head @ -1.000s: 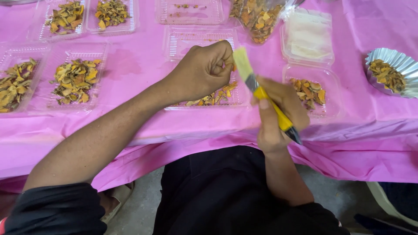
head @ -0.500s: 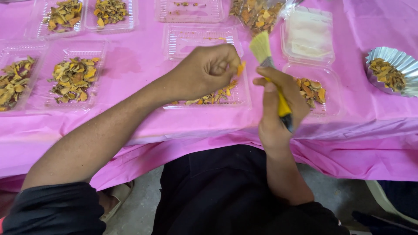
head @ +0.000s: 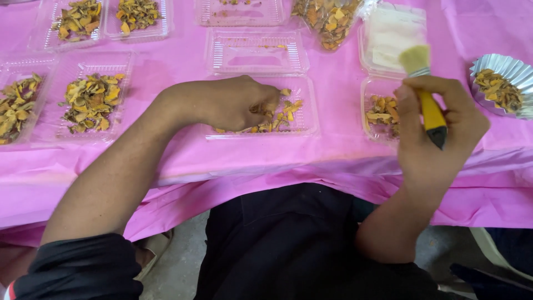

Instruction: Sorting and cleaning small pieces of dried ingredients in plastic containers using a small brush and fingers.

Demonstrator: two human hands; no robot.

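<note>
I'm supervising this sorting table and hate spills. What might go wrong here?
The left hand digs in a shallow clear tray close to the table's front edge; a nudge might tip its dried pieces off the pink cloth. The right hand holds a brush upright just above another small tray; a careless sweep might flick pieces out.

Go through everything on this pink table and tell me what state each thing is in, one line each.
Left hand: closed on dried pieces in the centre tray.
Right hand: grips the brush.
Brush: upright, bristles up.
Tray behind centre: almost empty.
Left trays: filled with dried pieces.
Foil cup: filled.
</note>
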